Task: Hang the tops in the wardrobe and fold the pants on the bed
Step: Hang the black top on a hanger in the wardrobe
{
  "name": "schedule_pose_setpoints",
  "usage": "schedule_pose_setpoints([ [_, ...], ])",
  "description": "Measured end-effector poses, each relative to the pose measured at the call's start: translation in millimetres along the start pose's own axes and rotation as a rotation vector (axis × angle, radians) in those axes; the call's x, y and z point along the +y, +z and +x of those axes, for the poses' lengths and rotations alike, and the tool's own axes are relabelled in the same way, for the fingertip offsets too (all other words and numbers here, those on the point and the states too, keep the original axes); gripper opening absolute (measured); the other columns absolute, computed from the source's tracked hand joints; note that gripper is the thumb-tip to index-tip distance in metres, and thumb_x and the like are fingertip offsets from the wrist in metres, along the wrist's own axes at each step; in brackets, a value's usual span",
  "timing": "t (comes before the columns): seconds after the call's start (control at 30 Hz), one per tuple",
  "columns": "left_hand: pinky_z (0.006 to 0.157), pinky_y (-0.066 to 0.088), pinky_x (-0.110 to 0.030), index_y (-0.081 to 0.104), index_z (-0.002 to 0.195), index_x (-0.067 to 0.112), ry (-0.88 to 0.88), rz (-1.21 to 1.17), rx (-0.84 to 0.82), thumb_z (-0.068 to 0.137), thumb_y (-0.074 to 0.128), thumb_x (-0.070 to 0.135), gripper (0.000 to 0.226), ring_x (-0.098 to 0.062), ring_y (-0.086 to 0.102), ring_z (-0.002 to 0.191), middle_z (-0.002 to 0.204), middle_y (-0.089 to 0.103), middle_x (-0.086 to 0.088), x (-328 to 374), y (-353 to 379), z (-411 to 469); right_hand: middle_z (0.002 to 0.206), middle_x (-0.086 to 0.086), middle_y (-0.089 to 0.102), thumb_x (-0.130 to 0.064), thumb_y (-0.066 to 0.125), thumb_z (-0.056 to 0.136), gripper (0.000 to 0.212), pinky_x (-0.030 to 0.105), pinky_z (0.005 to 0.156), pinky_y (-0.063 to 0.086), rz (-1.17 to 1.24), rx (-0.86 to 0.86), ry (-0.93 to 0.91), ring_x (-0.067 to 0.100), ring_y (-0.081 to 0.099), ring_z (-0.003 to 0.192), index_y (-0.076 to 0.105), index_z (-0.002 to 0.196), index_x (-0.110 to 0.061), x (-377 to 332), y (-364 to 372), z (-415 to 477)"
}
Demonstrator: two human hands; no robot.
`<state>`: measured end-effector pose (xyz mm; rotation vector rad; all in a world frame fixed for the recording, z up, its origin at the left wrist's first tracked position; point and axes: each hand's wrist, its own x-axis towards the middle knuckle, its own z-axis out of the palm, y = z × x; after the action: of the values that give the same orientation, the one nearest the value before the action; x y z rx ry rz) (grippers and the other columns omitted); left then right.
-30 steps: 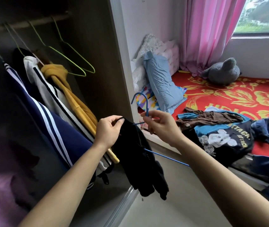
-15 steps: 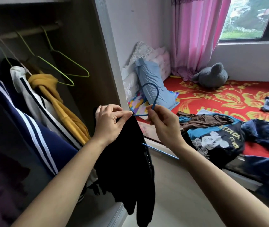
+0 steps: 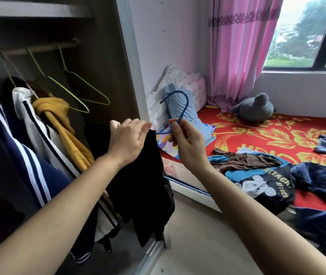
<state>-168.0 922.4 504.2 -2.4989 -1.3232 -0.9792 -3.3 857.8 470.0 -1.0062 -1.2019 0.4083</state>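
Note:
A black top (image 3: pixel 142 187) hangs from a blue wire hanger (image 3: pixel 184 104) in front of the open wardrobe (image 3: pixel 102 62). My left hand (image 3: pixel 127 139) grips the black top at its upper edge. My right hand (image 3: pixel 188 143) pinches the neck of the blue hanger just below its hook. On the rail (image 3: pixel 29 49) hang a navy striped top (image 3: pixel 19 147), a white striped top (image 3: pixel 39 128) and a mustard top (image 3: pixel 59 118), with two bare green hangers (image 3: pixel 78 92) beside them. More clothes lie on the bed (image 3: pixel 267 135): a brown garment (image 3: pixel 243 161), a blue and black printed top (image 3: pixel 265 183) and jeans (image 3: pixel 323 181).
Pillows (image 3: pixel 180 108) lean in the bed's corner by the wardrobe's side panel. A grey plush toy (image 3: pixel 255 108) sits under the pink curtain (image 3: pixel 239 50) and window. The floor (image 3: pixel 207 245) stretches between wardrobe and bed.
Both hands have lifted the black top and blue hanger higher, closer to the wardrobe opening. The view has tilted up, showing more of the rail and shelf.

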Motion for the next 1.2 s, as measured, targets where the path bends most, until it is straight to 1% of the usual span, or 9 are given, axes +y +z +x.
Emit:
schedule_pose_setpoints([
  [0.1,0.084,0.030,-0.044,0.048,0.078,0.026,-0.030,-0.003,0.037,0.104,0.024,0.047,0.041,-0.020,0.055,0.083,0.080,0.054,0.009,2,1,-5,0.091,0.000,0.063,-0.019,0.057,0.102,0.021,0.022,0.073,0.048,-0.074,-0.054,-0.050,0.011,0.064,0.079,0.068,0.116,-0.008,-1,-8,2],
  [0.23,0.081,0.026,-0.042,0.049,0.082,0.021,-0.103,0.052,0.050,0.105,0.021,0.046,0.043,-0.025,0.053,0.088,0.082,0.052,0.005,-3,3,-6,0.105,0.000,0.052,-0.025,0.067,0.095,0.030,0.027,0.083,0.047,-0.497,0.274,-0.391,0.012,0.055,0.090,0.063,0.121,-0.012,5,-22,-15],
  [0.4,0.079,0.021,-0.040,0.061,0.094,0.017,-0.098,0.083,0.087,0.100,0.017,0.054,0.058,-0.027,0.052,0.093,0.087,0.055,-0.003,2,4,0,0.110,0.000,0.059,-0.044,0.057,0.098,0.046,0.031,0.089,0.048,-0.660,-0.292,-0.312,0.015,0.058,0.100,0.056,0.133,-0.015,23,-9,-39],
  [0.53,0.073,0.016,-0.038,0.063,0.093,0.019,-0.034,0.109,0.152,0.101,0.025,0.054,0.053,-0.028,0.049,0.088,0.082,0.044,0.003,6,4,2,0.095,0.005,0.065,-0.021,0.066,0.095,0.018,0.039,0.079,0.051,-0.651,-0.239,-0.368,0.026,0.062,0.090,0.070,0.109,-0.010,30,-4,-41],
  [0.67,0.075,0.017,-0.038,0.064,0.100,0.019,-0.080,0.094,0.129,0.103,0.032,0.049,0.044,-0.029,0.049,0.093,0.085,0.043,0.002,-3,6,1,0.094,-0.004,0.061,-0.023,0.062,0.097,0.013,0.013,0.080,0.041,-0.527,-0.198,-0.508,0.013,0.058,0.086,0.064,0.107,-0.014,30,-4,-49],
  [0.8,0.079,0.020,-0.041,0.063,0.102,0.017,-0.162,0.064,0.073,0.099,0.024,0.055,0.055,-0.029,0.049,0.100,0.088,0.045,0.001,-9,4,1,0.075,-0.019,0.054,-0.037,0.064,0.095,0.015,0.015,0.062,0.036,-0.317,-0.498,-0.108,0.001,0.052,0.069,0.051,0.090,-0.032,37,-10,-51],
  [0.93,0.082,0.021,-0.042,0.062,0.100,0.017,-0.202,0.042,0.036,0.094,0.017,0.061,0.064,-0.028,0.048,0.102,0.090,0.047,0.001,-12,1,0,0.075,-0.005,0.057,-0.037,0.069,0.092,0.024,0.028,0.062,0.038,-0.531,-0.688,-0.148,0.006,0.052,0.069,0.056,0.082,-0.020,62,-27,-48],
  [1.03,0.082,0.021,-0.042,0.061,0.097,0.016,-0.205,0.052,0.010,0.096,0.019,0.059,0.060,-0.027,0.048,0.101,0.090,0.048,0.000,-16,3,-4,0.071,-0.013,0.051,-0.042,0.059,0.097,0.025,0.019,0.059,0.034,-0.599,-0.597,-0.201,0.000,0.050,0.065,0.050,0.080,-0.027,66,-38,-46],
  [1.2,0.085,0.023,-0.042,0.060,0.096,0.014,-0.253,-0.009,-0.021,0.101,0.026,0.053,0.052,-0.026,0.049,0.103,0.094,0.055,-0.006,-32,5,-7,0.049,-0.008,0.046,-0.034,0.050,0.104,0.022,0.026,0.052,0.030,-0.313,-0.015,0.043,0.007,0.038,0.044,0.045,0.106,-0.013,64,-41,-49],
])
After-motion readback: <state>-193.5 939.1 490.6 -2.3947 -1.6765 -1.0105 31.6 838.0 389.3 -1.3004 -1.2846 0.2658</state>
